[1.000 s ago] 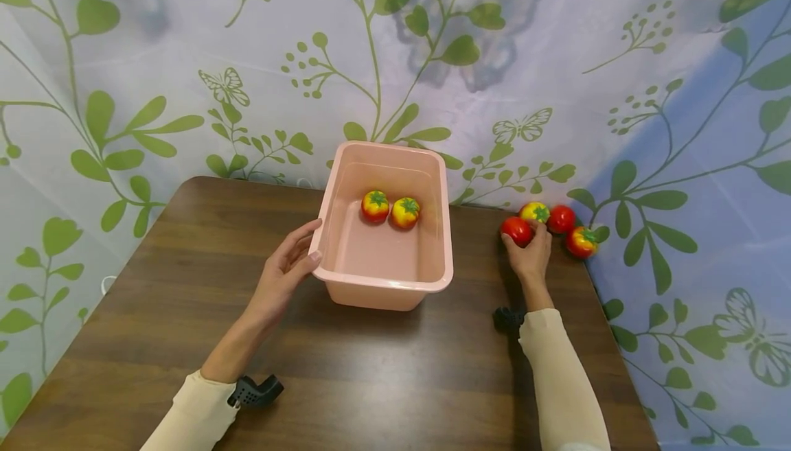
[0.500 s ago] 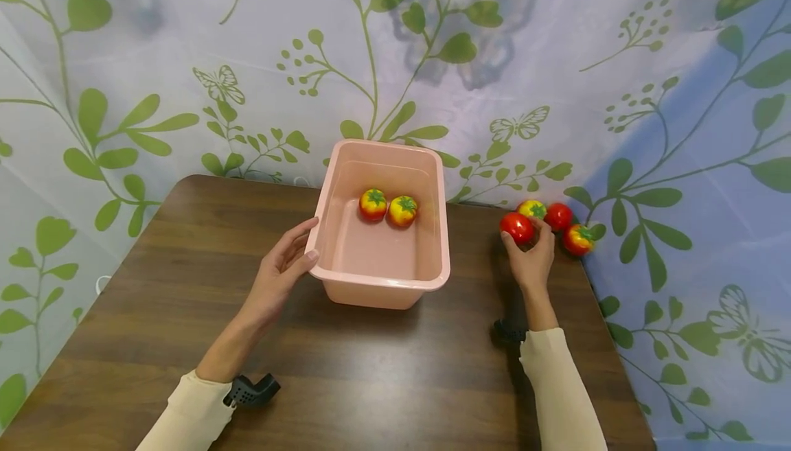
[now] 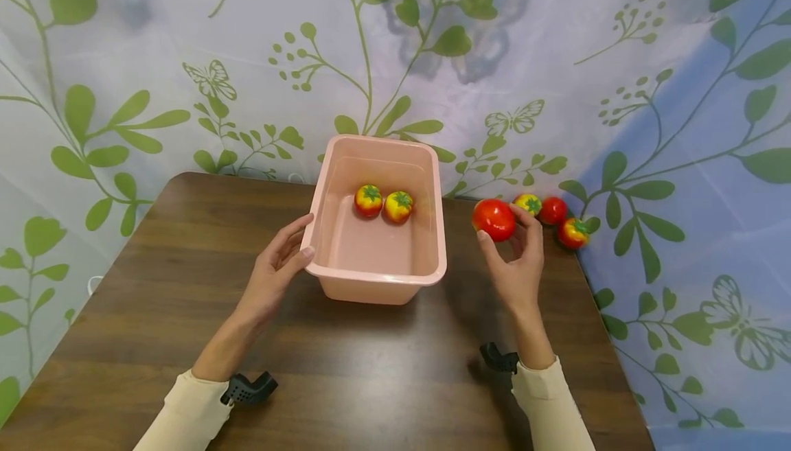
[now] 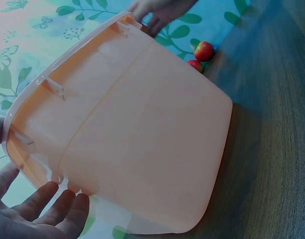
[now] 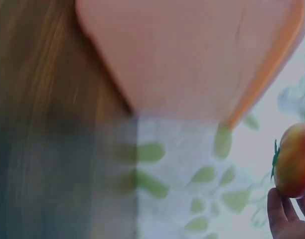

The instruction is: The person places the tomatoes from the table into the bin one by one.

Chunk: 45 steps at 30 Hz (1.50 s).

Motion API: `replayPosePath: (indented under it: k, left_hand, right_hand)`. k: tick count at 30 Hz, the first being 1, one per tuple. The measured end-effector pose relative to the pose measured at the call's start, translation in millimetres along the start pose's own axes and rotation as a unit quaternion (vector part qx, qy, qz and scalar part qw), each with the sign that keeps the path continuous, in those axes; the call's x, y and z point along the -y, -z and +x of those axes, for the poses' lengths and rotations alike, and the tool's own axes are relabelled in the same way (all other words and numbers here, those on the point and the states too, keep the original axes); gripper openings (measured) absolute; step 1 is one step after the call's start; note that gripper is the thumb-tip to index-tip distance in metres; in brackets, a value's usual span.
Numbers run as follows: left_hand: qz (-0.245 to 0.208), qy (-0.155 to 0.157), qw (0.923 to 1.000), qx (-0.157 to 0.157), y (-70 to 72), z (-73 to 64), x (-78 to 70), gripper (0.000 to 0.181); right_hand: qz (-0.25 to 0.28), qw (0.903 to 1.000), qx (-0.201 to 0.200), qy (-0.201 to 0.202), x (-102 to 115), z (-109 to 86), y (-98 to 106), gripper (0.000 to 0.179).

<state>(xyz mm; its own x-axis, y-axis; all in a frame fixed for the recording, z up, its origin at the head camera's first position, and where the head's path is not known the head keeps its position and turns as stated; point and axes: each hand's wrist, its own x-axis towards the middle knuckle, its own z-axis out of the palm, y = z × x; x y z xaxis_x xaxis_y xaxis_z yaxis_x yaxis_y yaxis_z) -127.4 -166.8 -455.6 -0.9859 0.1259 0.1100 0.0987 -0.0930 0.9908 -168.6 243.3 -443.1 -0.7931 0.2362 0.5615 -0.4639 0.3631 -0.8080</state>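
Observation:
My left hand [image 3: 272, 283] grips the left rim of a pink plastic tub [image 3: 371, 276], thumb on the rim and fingers against the outside wall, as the left wrist view also shows. Inside the tub lie two red-and-yellow toy tomatoes [image 3: 368, 201] with green leafy tops. To the right of the tub, my right hand [image 3: 519, 269] holds a red toy tomato [image 3: 494, 220] between thumb and fingers, raised off the table. In the right wrist view this tomato [image 5: 292, 162] shows a yellowish side and a green top.
Three more toy tomatoes, among them a red one [image 3: 553, 211] and a red-and-yellow one [image 3: 574, 233], sit at the back right corner of the brown wooden table [image 3: 371, 368]. A leaf-patterned cloth [image 3: 247, 39] hangs behind and along the right side.
My right hand has lifted the red toy tomato from the group and moved it left, toward the tub. My left hand keeps its grip on the rim. The head view has shifted slightly.

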Motion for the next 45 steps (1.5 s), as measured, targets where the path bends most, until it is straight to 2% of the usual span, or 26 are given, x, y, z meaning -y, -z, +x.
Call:
replayPosePath:
  k: [5,9,13,19,28,40,45]
  left_hand:
    - [-0.002,-0.002,1.0000,-0.003,1.5,0.0,0.4,0.057]
    - [-0.004,-0.004,1.0000,-0.004,1.4,0.0,-0.2,0.057]
    - [-0.004,-0.005,1.0000,-0.005,0.5,0.7,-1.9,0.057]
    - [-0.005,-0.004,1.0000,-0.006,-0.1,0.4,-3.6,0.057]
    - [-0.004,0.001,1.0000,-0.006,-0.9,0.0,-3.6,0.057]
    - [-0.001,0.004,1.0000,-0.006,-1.3,-0.8,-1.4,0.057]
    - [0.000,0.004,1.0000,-0.005,-1.6,-1.1,-1.2,0.057]
  right_hand:
    - [0.070,0.9959,0.049,0.029,30,-9.9,-18,0.070]
    - [0.101,0.9903,0.085,0.044,47,-18.3,-31,0.070]
    - [0.111,0.9855,0.112,0.062,57,-25.7,-40,0.072]
    - [0.092,0.9821,0.146,0.076,60,-33.6,-45,0.076]
    - [0.068,0.9833,0.148,0.082,58,-36.3,-47,0.077]
    - [0.050,0.9852,0.153,0.061,60,-36.9,-47,0.078]
    - [0.064,0.9841,0.152,0.066,59,-37.4,-46,0.078]
